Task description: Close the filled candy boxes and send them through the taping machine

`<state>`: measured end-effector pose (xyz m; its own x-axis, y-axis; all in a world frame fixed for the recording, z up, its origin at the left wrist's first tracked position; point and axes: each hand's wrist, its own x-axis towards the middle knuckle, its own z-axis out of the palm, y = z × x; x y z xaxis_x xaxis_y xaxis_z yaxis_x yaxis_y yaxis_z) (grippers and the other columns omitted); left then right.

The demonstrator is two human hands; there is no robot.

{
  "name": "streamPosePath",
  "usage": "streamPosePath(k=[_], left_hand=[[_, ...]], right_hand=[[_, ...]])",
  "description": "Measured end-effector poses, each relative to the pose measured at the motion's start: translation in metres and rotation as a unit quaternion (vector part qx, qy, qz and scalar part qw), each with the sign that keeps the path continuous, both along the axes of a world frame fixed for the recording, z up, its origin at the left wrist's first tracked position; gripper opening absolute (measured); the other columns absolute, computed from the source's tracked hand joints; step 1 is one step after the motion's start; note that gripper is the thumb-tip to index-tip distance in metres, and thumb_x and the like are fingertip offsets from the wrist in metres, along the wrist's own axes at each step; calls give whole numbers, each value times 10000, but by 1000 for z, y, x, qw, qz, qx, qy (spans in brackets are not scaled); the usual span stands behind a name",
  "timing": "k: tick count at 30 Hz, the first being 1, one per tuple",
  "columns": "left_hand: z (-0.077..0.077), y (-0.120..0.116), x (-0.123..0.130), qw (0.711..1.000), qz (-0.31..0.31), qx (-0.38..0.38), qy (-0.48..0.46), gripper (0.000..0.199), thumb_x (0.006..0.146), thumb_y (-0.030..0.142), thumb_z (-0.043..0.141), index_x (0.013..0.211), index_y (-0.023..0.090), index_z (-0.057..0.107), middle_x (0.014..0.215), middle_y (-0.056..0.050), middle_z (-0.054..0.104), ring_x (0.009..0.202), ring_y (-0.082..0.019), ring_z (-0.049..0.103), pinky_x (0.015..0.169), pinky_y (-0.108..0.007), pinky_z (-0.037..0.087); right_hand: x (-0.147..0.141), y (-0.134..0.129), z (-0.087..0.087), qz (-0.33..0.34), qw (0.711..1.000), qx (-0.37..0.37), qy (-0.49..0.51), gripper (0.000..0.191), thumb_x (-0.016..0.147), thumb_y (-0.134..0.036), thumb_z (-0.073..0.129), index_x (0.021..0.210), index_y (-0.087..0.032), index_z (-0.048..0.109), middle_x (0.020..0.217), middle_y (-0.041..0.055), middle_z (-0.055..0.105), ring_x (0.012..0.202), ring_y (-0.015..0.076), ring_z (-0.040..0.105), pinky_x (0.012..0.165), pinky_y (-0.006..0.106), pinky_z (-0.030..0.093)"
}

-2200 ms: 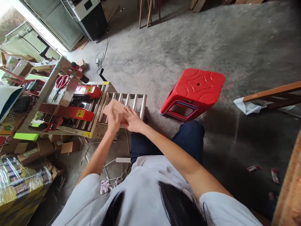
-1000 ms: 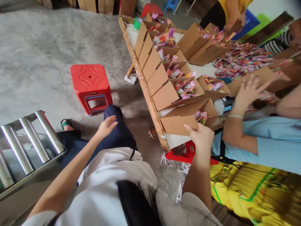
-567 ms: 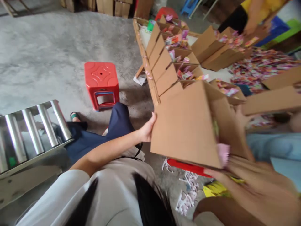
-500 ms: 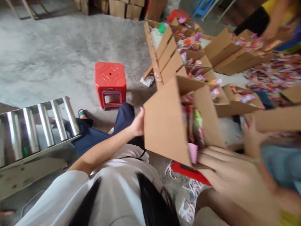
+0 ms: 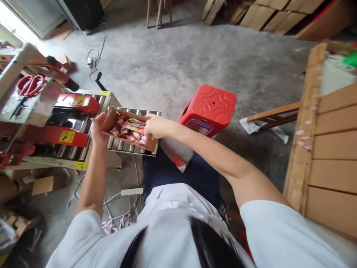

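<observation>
An open cardboard box (image 5: 152,143) filled with small pink and red wrapped packets (image 5: 131,130) is at the end of a roller conveyor (image 5: 119,146). My left hand (image 5: 98,128) grips the box's left end, thumb near the rim. At the opposite end my right hand (image 5: 156,126) holds the box, its fingers curled over the edge. Whether the box rests fully on the rollers or is held slightly above them, I cannot tell. Left of the box stands a machine with red side guides (image 5: 74,136) that carry yellow labels.
Red-handled scissors (image 5: 30,86) lie on the machine's top plate. Close by is a red and black power tool (image 5: 63,72). A red plastic stool (image 5: 213,104) stands on the floor. At the right, cardboard boxes (image 5: 334,145) line a wooden-edged table (image 5: 302,141). A power strip (image 5: 132,191) and cables lie below.
My view has turned left, from the table of boxes to the conveyor. Both hands have carried the filled box from beside the table over to the rollers.
</observation>
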<state>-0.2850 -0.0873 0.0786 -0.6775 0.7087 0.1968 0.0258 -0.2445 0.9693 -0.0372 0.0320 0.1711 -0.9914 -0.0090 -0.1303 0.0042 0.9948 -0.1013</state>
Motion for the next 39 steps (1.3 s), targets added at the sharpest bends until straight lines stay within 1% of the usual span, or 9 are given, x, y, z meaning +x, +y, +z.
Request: streamPosePath(k=[6, 11, 14, 18, 23, 26, 32, 34, 39], left_hand=[[-3, -34, -25, 992, 63, 6, 112, 332, 772, 457, 722, 985, 205, 758, 1049, -53, 732, 1028, -230, 673, 1013, -390, 516], [17, -36, -24, 951, -217, -126, 183, 627, 729, 683, 661, 1105, 191, 761, 1063, -125, 742, 1145, -331, 625, 1105, -506, 438], [27, -34, -27, 921, -322, -175, 134, 843, 574, 677, 806, 1250, 186, 694, 1048, -152, 743, 1162, -376, 627, 1069, -518, 460], [22, -28, -23, 948, -247, -178, 95, 867, 612, 540, 857, 1357, 199, 573, 914, -94, 745, 923, -299, 721, 909, -433, 552], [7, -10, 1, 941, 14, -187, 283, 576, 704, 391, 813, 1193, 186, 588, 1067, -108, 700, 1050, -292, 657, 1023, -464, 478], [0, -5, 8, 893, 126, -188, 390, 496, 715, 322, 801, 1131, 170, 577, 1323, -174, 583, 1294, -360, 488, 1152, -541, 320], [9, -31, 24, 879, 199, -100, 421, 298, 936, 331, 469, 1189, 194, 548, 1423, -154, 482, 1381, -304, 401, 1197, -548, 223], [16, -38, 56, 871, 187, -101, 443, 379, 961, 387, 418, 1279, 212, 528, 1506, -141, 408, 1448, -305, 320, 1214, -557, 174], [0, -15, 149, 827, -45, -209, 520, 879, 813, 680, 589, 1500, 173, 381, 1596, -173, 314, 1513, -383, 180, 1238, -552, 99]], right_hand=[[0, -2, -31, -69, 931, -281, 224, 445, 955, -165, 470, 1385, -245, 550, 1546, 52, 436, 1482, 217, 313, 1240, 531, 212], [-46, -10, -69, -98, 923, -373, 14, 495, 1053, -332, 336, 1502, -142, 420, 1590, 110, 346, 1523, 256, 214, 1270, 524, 82], [-61, -7, -78, -85, 898, -432, 20, 544, 1055, -385, 323, 1509, -95, 395, 1585, 129, 356, 1505, 245, 269, 1269, 439, 183], [-40, -5, -57, -59, 874, -452, 170, 747, 952, -549, 544, 1554, -181, 298, 1590, 103, 357, 1461, 256, 359, 1204, 429, 349], [-27, -2, -36, -214, 913, -230, 261, 988, 732, -456, 849, 1533, -183, 341, 1591, 157, 313, 1506, 418, 160, 1217, 664, 136], [-28, -10, -51, -248, 922, -177, 239, 927, 736, -318, 856, 1511, -142, 378, 1511, 176, 427, 1481, 385, 254, 1235, 618, 175], [-15, -43, -89, -245, 928, -163, 227, 438, 988, -183, 481, 1422, -154, 528, 1510, 123, 477, 1453, 260, 375, 1263, 567, 139], [-11, -41, -91, -250, 924, -189, 220, 466, 971, -170, 494, 1435, -145, 513, 1540, 131, 428, 1478, 266, 334, 1254, 595, 122], [4, -16, -88, -231, 867, -376, 232, 482, 874, -90, 508, 1323, -211, 635, 1489, 72, 505, 1445, 257, 396, 1241, 570, 197]])
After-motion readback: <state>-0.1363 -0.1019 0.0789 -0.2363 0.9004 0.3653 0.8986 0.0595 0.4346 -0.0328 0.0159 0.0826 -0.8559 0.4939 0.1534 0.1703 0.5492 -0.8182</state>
